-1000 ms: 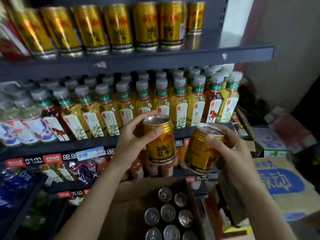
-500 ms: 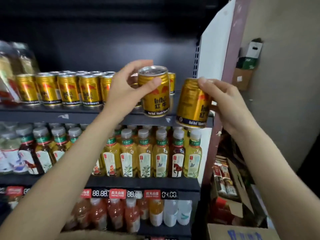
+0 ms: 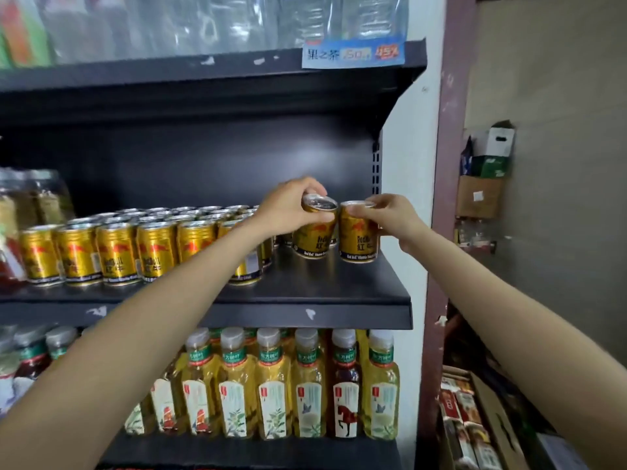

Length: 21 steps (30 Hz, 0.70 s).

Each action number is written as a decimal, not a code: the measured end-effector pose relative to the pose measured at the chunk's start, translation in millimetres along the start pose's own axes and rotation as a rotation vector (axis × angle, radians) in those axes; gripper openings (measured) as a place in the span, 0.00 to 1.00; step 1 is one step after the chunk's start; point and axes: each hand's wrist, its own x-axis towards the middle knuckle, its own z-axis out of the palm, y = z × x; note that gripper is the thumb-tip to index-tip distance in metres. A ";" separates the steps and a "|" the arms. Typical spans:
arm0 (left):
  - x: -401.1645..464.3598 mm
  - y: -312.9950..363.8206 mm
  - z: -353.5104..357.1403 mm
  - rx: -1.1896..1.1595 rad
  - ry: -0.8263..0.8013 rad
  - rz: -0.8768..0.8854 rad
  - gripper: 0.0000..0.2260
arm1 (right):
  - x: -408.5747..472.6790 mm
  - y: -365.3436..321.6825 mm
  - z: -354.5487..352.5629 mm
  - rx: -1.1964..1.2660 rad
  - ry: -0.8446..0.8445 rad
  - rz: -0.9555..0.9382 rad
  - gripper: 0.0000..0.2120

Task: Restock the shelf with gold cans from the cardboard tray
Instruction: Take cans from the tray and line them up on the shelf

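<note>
My left hand [image 3: 288, 206] grips the top of a gold can [image 3: 314, 239], tilted slightly, low over the right end of the dark shelf [image 3: 339, 286]. Right beside it, my right hand [image 3: 390, 215] holds a second gold can [image 3: 359, 240] by its rim, with the base on or just above the shelf. Rows of several gold cans [image 3: 115, 252] fill the shelf to the left. The cardboard tray is out of view.
Bottled teas [image 3: 271, 385] line the shelf below. Clear bottles [image 3: 203, 22] stand on the shelf above, with a blue price tag [image 3: 353, 54]. A maroon post [image 3: 448, 198] borders the shelf on the right. Open boxes of goods [image 3: 475, 418] sit at the lower right.
Both hands have risen from near the tray to the can shelf and gone deeper in, lowering the two cans onto its right end. The view has tilted up, and the tray has left it.
</note>
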 end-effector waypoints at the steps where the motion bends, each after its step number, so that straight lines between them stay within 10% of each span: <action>1: 7.7 -4.2 -1.2 0.060 -0.038 0.001 0.18 | 7.8 4.5 3.4 -0.003 0.002 0.011 0.23; 21: 69.2 -69.6 -0.1 0.201 -0.501 0.020 0.22 | 82.6 27.3 50.7 -0.361 -0.042 0.013 0.24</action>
